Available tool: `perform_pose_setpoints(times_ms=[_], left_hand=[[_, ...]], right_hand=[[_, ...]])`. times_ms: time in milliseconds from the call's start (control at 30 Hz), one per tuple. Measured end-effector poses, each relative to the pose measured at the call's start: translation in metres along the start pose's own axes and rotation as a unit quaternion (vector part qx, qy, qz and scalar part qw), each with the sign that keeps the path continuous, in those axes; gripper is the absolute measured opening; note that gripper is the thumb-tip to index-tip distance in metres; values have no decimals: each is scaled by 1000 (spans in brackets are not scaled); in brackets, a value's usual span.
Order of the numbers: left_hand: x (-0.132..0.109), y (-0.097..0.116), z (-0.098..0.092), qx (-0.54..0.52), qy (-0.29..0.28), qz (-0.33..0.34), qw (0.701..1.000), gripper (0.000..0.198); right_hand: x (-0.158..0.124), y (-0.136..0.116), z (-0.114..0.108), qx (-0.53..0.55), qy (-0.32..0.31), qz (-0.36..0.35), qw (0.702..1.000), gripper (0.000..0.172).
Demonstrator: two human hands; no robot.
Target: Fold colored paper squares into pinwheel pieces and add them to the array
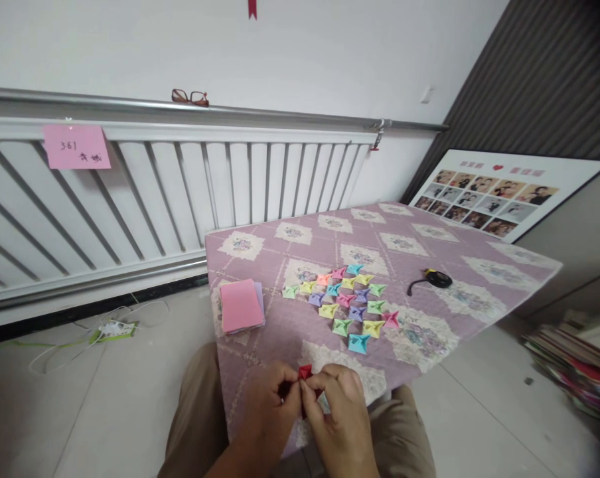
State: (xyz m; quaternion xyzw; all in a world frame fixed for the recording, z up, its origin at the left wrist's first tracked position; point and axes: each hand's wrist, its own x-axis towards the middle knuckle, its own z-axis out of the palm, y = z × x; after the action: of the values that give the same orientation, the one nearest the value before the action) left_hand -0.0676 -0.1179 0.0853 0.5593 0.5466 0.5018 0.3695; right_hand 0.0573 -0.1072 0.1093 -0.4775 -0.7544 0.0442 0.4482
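Note:
A small red folded paper (305, 372) is pinched between my two hands, low over the near edge of the table. My left hand (275, 401) grips it from the left with thumb and fingers closed. From the right, my right hand (337, 405) presses it between thumb and forefinger. Part of the paper is hidden behind the fingers. Just beyond my hands lie several small folded paper pieces (358, 343) in loose rows, in blue, green, yellow, pink and purple. A stack of pink paper squares (241, 305), with purple sheets showing under it, rests to the left.
A patterned purple cloth covers the table (275, 345). On its right lies a black object with a strap (437, 278). A photo board (494, 192) leans at the far right. Behind stands a radiator (240, 179), with glasses (190, 98) on its pipe. A power strip (115, 330) lies on the floor.

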Motion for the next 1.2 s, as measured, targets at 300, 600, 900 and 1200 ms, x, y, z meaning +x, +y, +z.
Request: perform_pose_setpoints(times_ms=[300, 600, 900, 1200], left_hand=[[0, -6, 1, 44, 29, 40, 998, 15], [-1, -8, -3, 98, 5, 73, 993, 17], [0, -6, -2, 67, 11, 48, 997, 16], [-1, -7, 0, 32, -4, 18, 999, 16]], right_hand=[[-3, -1, 4, 23, -21, -6, 999, 13], [-3, -4, 8, 93, -17, 83, 992, 9], [-2, -4, 7, 94, -20, 66, 993, 17], [-4, -4, 10, 107, -21, 75, 991, 11]])
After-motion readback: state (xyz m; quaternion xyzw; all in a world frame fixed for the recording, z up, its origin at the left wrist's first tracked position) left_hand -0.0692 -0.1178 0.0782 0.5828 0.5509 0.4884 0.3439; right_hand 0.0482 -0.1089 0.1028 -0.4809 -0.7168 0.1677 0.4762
